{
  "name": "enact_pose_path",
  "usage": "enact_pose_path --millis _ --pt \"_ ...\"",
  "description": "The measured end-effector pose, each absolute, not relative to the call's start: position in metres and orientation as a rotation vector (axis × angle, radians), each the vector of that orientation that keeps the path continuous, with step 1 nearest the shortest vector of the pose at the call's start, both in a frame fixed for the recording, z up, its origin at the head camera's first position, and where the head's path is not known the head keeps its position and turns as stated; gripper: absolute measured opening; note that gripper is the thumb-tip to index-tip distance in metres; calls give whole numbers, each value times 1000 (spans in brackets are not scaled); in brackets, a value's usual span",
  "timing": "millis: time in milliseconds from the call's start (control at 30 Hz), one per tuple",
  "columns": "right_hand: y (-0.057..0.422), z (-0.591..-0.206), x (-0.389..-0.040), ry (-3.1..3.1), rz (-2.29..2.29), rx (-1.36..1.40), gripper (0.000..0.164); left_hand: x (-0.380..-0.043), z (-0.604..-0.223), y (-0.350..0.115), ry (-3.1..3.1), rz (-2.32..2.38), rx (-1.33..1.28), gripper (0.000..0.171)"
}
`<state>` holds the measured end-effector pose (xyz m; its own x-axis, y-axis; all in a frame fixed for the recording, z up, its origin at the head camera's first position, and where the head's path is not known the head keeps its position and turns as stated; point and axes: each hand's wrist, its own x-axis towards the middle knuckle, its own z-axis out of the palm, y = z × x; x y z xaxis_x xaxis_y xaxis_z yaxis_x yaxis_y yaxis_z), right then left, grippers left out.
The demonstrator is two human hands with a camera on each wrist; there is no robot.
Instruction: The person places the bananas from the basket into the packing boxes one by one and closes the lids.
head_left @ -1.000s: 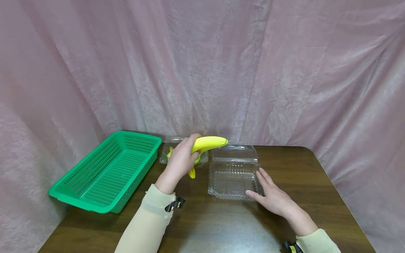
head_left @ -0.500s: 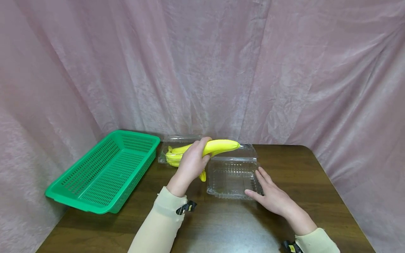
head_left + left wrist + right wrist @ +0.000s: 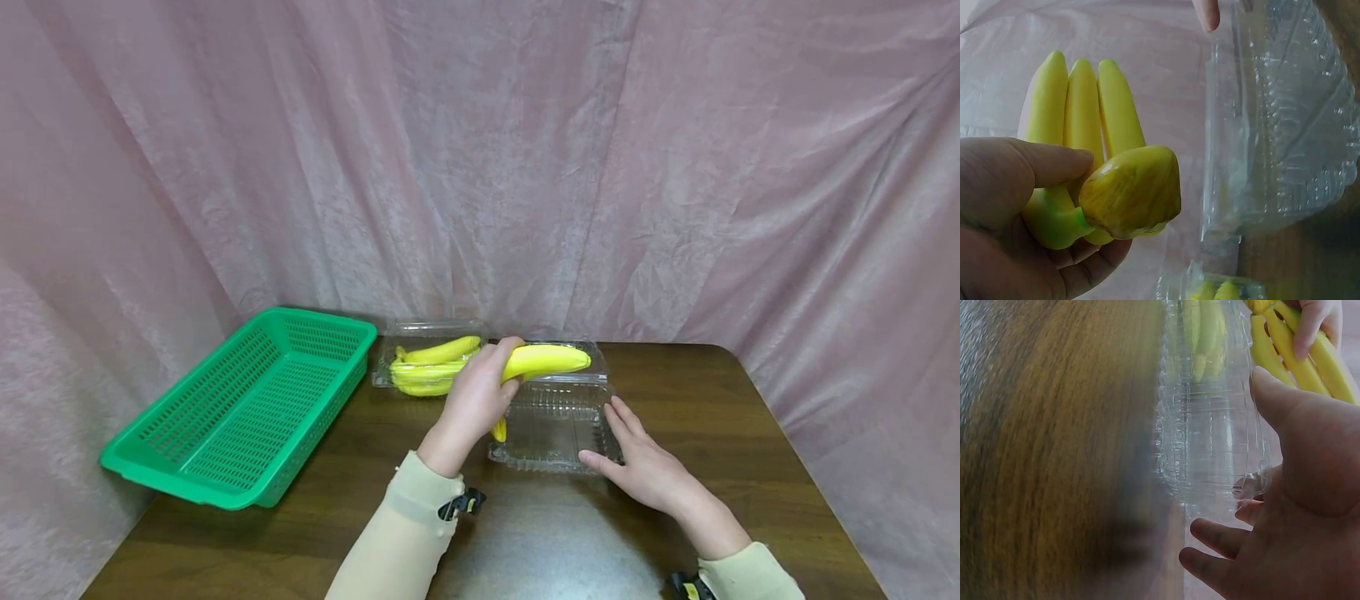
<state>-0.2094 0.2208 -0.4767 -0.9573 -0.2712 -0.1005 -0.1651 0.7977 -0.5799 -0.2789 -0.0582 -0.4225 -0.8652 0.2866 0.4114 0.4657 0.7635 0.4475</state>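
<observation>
My left hand (image 3: 480, 396) grips a bunch of yellow bananas (image 3: 547, 360) above the left side of an open clear plastic clamshell box (image 3: 551, 446). In the left wrist view, three banana fingers (image 3: 1047, 106) point up, and the thumb presses near the brown-tinged stem end (image 3: 1135, 194). My right hand (image 3: 648, 467) rests at the right edge of the box, its fingers spread and fairly straight. The right wrist view shows the thumb and fingertips around the clear box wall (image 3: 1210, 437).
Behind and left, a second clear box (image 3: 435, 329) holds another bunch of bananas (image 3: 423, 379). A green slotted basket (image 3: 300, 462) stands on the left of the wooden table (image 3: 697, 400). A pink curtain (image 3: 480, 167) hangs behind.
My left hand has carried the bananas rightward and slightly down, from in front of the second box to over the open one. The right hand has stayed in place.
</observation>
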Motion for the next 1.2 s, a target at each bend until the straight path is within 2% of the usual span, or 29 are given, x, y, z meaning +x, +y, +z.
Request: enact_pose_path --millis 1200 --pt "221 -475 -209 2813 -908 -338 109 -280 -465 -37 -2740 -664 -617 57"
